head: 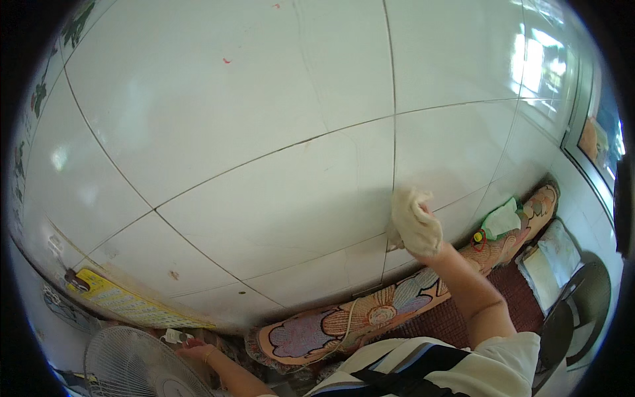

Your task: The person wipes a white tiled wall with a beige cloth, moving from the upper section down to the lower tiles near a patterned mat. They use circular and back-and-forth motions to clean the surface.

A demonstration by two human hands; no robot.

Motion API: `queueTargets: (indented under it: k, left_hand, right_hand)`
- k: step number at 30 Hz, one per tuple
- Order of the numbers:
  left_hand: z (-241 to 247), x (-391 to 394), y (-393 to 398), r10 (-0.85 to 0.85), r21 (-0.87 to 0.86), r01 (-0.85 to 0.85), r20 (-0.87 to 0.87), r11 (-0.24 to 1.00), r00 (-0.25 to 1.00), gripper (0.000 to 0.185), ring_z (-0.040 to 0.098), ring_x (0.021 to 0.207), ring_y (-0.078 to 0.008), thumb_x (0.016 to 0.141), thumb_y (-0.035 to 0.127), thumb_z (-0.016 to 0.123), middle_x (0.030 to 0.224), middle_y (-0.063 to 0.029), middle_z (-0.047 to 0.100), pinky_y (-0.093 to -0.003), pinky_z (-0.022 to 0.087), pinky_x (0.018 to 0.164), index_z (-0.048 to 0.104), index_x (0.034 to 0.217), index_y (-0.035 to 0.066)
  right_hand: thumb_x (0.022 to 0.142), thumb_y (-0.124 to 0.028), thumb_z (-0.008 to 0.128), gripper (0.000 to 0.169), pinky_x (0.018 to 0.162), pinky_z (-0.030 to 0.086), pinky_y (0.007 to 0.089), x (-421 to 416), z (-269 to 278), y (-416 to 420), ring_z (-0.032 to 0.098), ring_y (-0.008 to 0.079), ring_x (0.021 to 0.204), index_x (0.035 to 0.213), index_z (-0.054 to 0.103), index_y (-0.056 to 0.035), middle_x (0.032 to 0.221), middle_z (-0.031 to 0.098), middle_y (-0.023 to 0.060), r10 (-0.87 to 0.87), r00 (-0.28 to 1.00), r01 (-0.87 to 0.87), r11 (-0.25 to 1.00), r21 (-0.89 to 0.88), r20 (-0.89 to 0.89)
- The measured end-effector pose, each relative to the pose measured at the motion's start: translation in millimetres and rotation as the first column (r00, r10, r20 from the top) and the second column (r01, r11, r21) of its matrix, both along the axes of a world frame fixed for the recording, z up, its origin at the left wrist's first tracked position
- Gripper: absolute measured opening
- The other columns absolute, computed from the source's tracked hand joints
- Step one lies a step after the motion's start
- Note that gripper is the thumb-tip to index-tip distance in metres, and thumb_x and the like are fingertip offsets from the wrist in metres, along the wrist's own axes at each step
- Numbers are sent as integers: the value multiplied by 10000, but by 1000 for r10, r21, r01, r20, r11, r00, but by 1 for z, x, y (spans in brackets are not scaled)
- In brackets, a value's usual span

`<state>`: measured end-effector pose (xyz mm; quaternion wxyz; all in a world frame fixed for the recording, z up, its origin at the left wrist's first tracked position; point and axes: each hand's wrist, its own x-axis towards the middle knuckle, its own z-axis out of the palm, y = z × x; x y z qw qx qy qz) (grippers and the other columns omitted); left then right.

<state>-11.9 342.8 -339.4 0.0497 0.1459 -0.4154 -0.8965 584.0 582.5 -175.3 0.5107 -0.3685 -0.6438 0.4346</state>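
My right hand (427, 211) is pressed to the white tiled wall (278, 198), gripping a cream cloth (415, 226) that covers most of the fingers. A dark grout joint runs behind the cloth. Low at the left, my left hand (194, 350) is beside a small white object (176, 336), next to the wire guard of an electric fan (139, 362). Whether its fingers hold that object cannot be made out.
Along the wall's foot stretches a long flower-patterned cushioned cover (382, 315) with a green-and-white packet (502, 219) and a thin cable (351, 312) on it. A yellow printed sheet (134, 300) is at the left. A metal-framed window (585, 114) stands right.
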Motion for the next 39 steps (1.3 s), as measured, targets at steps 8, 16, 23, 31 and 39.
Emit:
queueTargets:
  k: [8, 16, 23, 31, 39]
  left_hand:
    - [-42, 12, -4, -146, -334, 81, -173, 939, 974, 543, 322, 494, -99, 935, 574, 476, 655, -32, 517, -299, 333, 530, 578, 877, 44]
    - [-72, 152, 64, -720, -858, 276, -147, 434, 678, 379, 490, 765, -261, 905, 371, 595, 834, -148, 510, -405, 412, 689, 537, 910, -4]
    - [4, 250, 51, -775, -760, -314, 367, -568, 514, 443, 591, 987, -338, 904, 412, 566, 1138, -181, 616, -447, 468, 891, 620, 1184, 73]
    - [45, 278, 47, -821, -804, -341, 290, -488, 491, 475, 645, 878, -331, 920, 520, 451, 962, -144, 694, -469, 496, 798, 716, 1017, 137]
    - [-14, 237, 45, -907, -808, -526, 23, -265, 421, 450, 656, 773, -343, 903, 521, 470, 864, -133, 701, -480, 516, 678, 724, 881, 150]
  right_hand:
    - [709, -349, 670, 633, 1014, 355, 411, -92, 98, -4, 465, 267, 1208, 1276, 542, -98, 1347, 488, 98, -558, 797, -122, 228, 966, 232]
    - [801, -430, 623, 399, 943, 384, 411, -117, 238, 21, 485, 263, 1142, 1045, 634, -114, 1225, 564, 62, -549, 819, 84, -174, 981, -167]
    - [854, -182, 592, 366, 975, 417, 421, 75, 341, 99, 535, 347, 1111, 1144, 558, 37, 1129, 590, 209, -777, 479, 706, 66, 705, -408]
    - [995, -490, 157, 642, 1172, 4, 403, 316, 147, 180, 58, 250, 1464, 1498, 234, -98, 1567, 188, 110, -976, 195, 974, 204, 94, 95]
    - [971, -379, 391, 470, 1151, 149, 458, 195, 323, 140, 235, 369, 1385, 1283, 509, -48, 1441, 377, 184, -929, 314, 479, -24, 877, -197]
